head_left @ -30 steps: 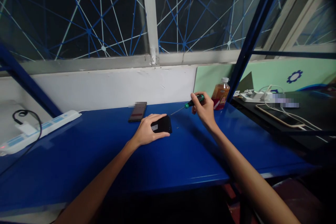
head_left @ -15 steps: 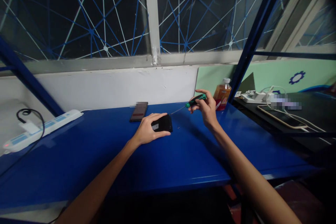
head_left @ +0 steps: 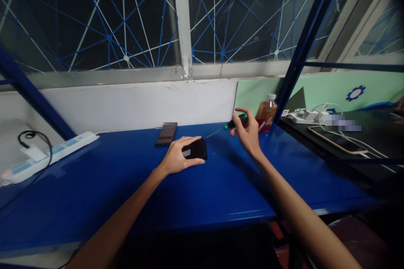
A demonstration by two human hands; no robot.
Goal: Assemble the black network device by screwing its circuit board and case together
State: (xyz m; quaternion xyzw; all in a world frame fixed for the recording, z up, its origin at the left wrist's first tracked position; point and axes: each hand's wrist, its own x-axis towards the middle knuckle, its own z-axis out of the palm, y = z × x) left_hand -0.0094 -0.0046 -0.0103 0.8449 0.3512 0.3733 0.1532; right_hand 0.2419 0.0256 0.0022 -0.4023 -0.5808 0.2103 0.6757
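On the blue tabletop, a black box-shaped device (head_left: pixel 197 150) with a pale label lies under my left hand (head_left: pixel 176 155). Thumb and fingers grip it along two opposite sides, and the palm hides its left end. A green and black screwdriver (head_left: pixel 237 121) is in my right hand (head_left: pixel 249 132), its fingers closed round the handle. The thin shaft slants down to the left, with its tip at the device's far right corner. Tiny bits, apparently screws (head_left: pixel 213 153), lie on the table just right of the device.
Behind my left hand lies a dark phone (head_left: pixel 166 134). A white power strip (head_left: pixel 50 157) with a black cable is at the left. A drink bottle (head_left: pixel 267 112) stands behind my right hand. Farther right, another phone (head_left: pixel 337 139) and white cables lie on a black surface.
The fingers of my right hand have shifted round the screwdriver handle. The shaft's tip stays at the same corner, and my left hand keeps its place on the device.
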